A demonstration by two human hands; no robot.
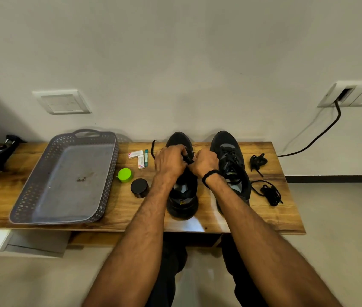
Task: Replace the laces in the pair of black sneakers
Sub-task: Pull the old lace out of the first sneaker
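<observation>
The left hand (170, 161) and right hand (205, 162) pinch the lace (152, 148) over a sneaker (183, 202) near the bench (131, 218) front edge.

Both hands, left hand (170, 160) and right hand (205, 162), pinch a black lace (187, 160) over the left sneaker (182, 196).

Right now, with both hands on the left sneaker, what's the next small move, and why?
Probably draw the lace through its eyelet and snug it. The left hand and right hand both pinch it over the left sneaker, its free end trails loose beside the toe, and the right sneaker already looks laced.
</observation>
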